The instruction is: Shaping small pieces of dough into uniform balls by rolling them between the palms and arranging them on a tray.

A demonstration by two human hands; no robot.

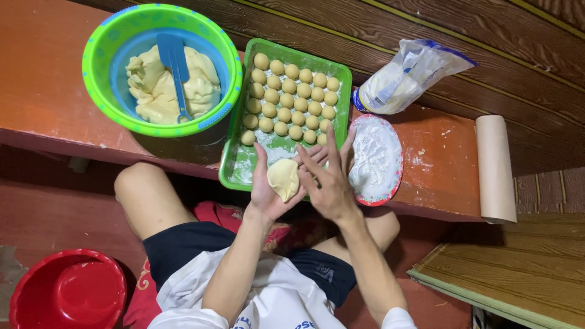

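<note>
My left hand [268, 192] lies flat and spread, with the dough piece [284, 179] on its palm, over the green tray's [234, 167] near edge. My right hand [329, 183], fingers spread, should press it gently.

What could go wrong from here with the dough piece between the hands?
1. The dough piece lies on the open left hand at the green tray's near edge, partly past it; if it slips, it may miss the tray.
2. The right hand is close beside the flour plate, which overhangs the red ledge; a bump might tip it.
3. The dough balls sit packed together and may stick.
</note>
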